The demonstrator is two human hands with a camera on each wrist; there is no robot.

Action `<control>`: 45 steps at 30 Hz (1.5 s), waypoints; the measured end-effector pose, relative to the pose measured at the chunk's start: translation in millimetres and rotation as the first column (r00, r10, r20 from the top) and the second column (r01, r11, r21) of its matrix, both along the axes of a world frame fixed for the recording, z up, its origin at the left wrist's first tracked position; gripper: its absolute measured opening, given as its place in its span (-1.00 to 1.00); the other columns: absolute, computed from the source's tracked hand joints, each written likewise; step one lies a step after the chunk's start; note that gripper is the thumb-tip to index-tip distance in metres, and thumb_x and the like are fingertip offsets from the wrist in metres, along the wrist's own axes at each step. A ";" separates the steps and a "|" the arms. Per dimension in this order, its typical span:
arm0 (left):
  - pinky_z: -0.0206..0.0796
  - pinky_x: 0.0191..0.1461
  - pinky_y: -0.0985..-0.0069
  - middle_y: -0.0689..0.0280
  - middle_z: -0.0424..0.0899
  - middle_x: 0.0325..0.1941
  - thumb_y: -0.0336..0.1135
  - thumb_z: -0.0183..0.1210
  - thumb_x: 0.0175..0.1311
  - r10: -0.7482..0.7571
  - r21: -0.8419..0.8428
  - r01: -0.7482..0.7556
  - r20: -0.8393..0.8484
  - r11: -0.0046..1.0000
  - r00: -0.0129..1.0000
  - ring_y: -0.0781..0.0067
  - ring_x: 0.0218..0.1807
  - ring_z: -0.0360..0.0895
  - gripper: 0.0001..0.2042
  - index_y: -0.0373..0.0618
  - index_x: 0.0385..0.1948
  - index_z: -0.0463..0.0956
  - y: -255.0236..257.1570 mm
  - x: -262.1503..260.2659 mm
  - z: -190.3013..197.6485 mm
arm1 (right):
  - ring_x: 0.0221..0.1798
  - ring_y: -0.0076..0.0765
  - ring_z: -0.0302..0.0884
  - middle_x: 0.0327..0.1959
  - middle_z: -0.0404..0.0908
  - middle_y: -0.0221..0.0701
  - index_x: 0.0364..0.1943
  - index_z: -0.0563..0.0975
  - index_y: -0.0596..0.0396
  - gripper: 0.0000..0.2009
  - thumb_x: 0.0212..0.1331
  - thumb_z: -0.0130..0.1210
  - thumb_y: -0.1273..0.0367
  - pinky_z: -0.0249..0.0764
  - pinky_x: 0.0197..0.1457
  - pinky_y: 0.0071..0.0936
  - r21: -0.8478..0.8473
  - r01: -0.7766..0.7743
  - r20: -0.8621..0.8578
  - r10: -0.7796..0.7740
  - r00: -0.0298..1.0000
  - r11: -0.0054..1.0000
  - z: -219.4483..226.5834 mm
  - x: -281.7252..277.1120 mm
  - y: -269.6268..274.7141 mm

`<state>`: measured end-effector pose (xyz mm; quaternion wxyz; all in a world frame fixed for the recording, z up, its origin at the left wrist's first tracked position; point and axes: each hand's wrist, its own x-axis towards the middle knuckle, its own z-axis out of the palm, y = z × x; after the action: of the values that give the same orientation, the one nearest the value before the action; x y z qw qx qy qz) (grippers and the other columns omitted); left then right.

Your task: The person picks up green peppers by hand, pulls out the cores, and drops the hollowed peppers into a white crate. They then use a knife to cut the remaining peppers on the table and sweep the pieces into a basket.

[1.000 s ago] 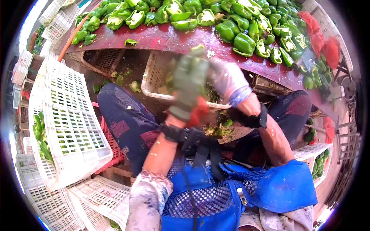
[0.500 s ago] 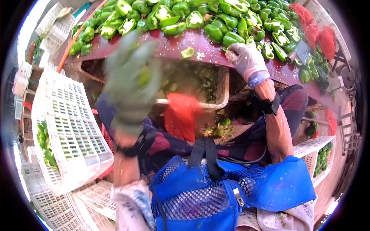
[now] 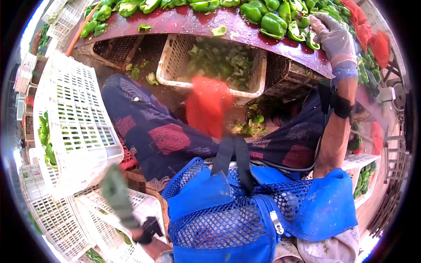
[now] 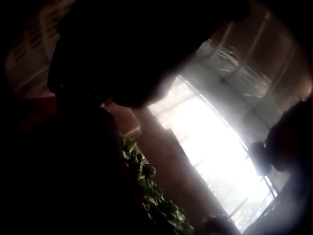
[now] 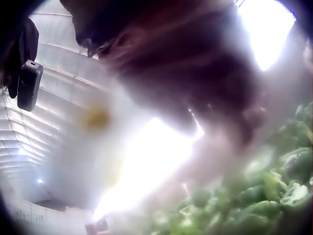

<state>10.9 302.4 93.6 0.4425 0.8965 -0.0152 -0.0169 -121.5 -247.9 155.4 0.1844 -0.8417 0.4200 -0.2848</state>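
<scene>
My left hand (image 3: 116,193), in a green glove, is a blur low on the left beside a white crate (image 3: 79,144). Its fingers are smeared by motion, and the left wrist view is mostly dark. My right hand (image 3: 335,39), in a pale thin glove, reaches over the right part of the pile of green peppers (image 3: 274,26). Its fingers bend leftward, right at the halved peppers. In the right wrist view that hand (image 5: 186,63) is dark and blurred above the peppers (image 5: 264,205); I cannot tell what it holds.
A white crate (image 3: 164,65) with pepper scraps stands under the edge of the dark red table (image 3: 193,24). Red cloth (image 3: 208,105) hangs between my knees. More white crates (image 3: 109,210) stand at the left, and a crate of peppers (image 3: 355,166) at the right.
The two hands were together over the scrap crate, then parted. My left hand has swung down and left to the white crates; my right has moved right and away over the peppers.
</scene>
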 end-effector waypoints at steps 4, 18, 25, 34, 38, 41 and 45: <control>0.35 -0.21 0.62 0.31 0.60 -0.23 -0.24 0.00 0.45 -0.598 0.623 0.452 0.032 0.639 0.801 0.52 -0.21 0.51 -0.71 -0.20 0.02 0.53 97.8 -2.1 -218.6 | -0.50 -0.70 0.45 -0.46 0.64 -0.49 -0.02 0.65 0.03 -0.67 0.27 0.18 0.15 0.40 -0.34 -0.66 0.009 -0.143 0.099 0.142 0.985 0.990 -3.4 -5.4 -18.4; 0.38 -0.20 0.62 0.32 0.63 -0.23 -0.26 0.03 0.44 0.399 0.463 0.025 -0.789 0.886 0.467 0.53 -0.24 0.53 -0.74 -0.21 -0.02 0.54 148.1 -202.4 -169.6 | -0.06 -0.55 0.57 -0.09 0.68 -0.37 0.01 0.60 0.17 -0.75 0.34 0.09 0.39 0.49 0.02 -0.59 0.149 -0.297 -0.071 0.310 0.948 0.943 -41.2 14.7 6.1; 0.39 -0.20 0.62 0.32 0.64 -0.22 -0.27 0.04 0.43 0.301 0.349 0.017 -0.830 0.937 0.469 0.54 -0.26 0.54 -0.75 -0.22 -0.04 0.55 139.5 -252.1 -192.7 | 0.17 -0.46 0.47 0.17 0.53 -0.35 0.20 0.46 0.17 -0.66 0.40 0.00 0.38 0.46 0.15 -0.54 -0.059 -0.684 -0.380 0.617 0.689 0.727 -71.0 -26.8 -17.1; 0.40 -0.20 0.62 0.33 0.66 -0.22 -0.29 0.06 0.42 -0.056 -0.129 -0.071 -0.773 0.989 0.632 0.54 -0.28 0.56 -0.77 -0.23 -0.07 0.56 93.4 -178.1 -230.9 | 0.12 -0.30 0.48 0.19 0.50 -0.31 0.26 0.38 0.07 -0.58 0.32 0.08 0.42 0.45 0.18 -0.51 -0.085 -0.696 -0.377 0.624 0.685 0.713 -100.6 -51.3 -36.5; 0.41 -0.20 0.63 0.33 0.67 -0.21 -0.29 0.07 0.42 -0.251 -0.562 -0.098 -0.510 0.821 0.823 0.54 -0.29 0.56 -0.77 -0.23 -0.08 0.56 43.9 -109.3 -211.7 | 0.01 -0.27 0.55 0.07 0.58 -0.32 0.21 0.44 0.03 -0.59 0.27 0.17 0.36 0.49 0.09 -0.46 0.172 -0.418 -0.284 0.451 0.846 0.892 -112.7 -69.9 -71.5; 0.42 -0.20 0.65 0.34 0.69 -0.22 -0.32 0.11 0.39 -0.095 -0.621 -0.055 -0.206 0.782 0.974 0.57 -0.30 0.58 -0.79 -0.25 -0.09 0.57 30.8 -58.6 -179.2 | -0.09 -0.54 0.56 -0.09 0.67 -0.48 0.03 0.60 0.10 -0.71 0.35 0.12 0.25 0.47 -0.11 -0.56 0.445 -0.258 0.028 0.275 0.961 0.857 -108.1 -67.7 -76.3; 0.42 -0.06 0.60 0.21 0.67 -0.11 -0.37 0.22 0.28 0.432 -0.601 -0.319 0.049 0.733 0.901 0.47 -0.13 0.60 -0.64 -0.32 0.06 0.44 39.1 4.6 -135.7 | -0.36 -0.67 0.38 -0.25 0.63 -0.49 0.01 0.61 0.09 -0.72 0.35 0.12 0.24 0.33 -0.37 -0.64 0.429 -0.290 0.110 0.270 0.957 0.856 -108.3 -62.5 -79.9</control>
<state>15.5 341.5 -42.1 0.6846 0.7002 0.1213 0.1620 -184.1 -327.8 47.1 0.4188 -0.8234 0.3422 -0.1718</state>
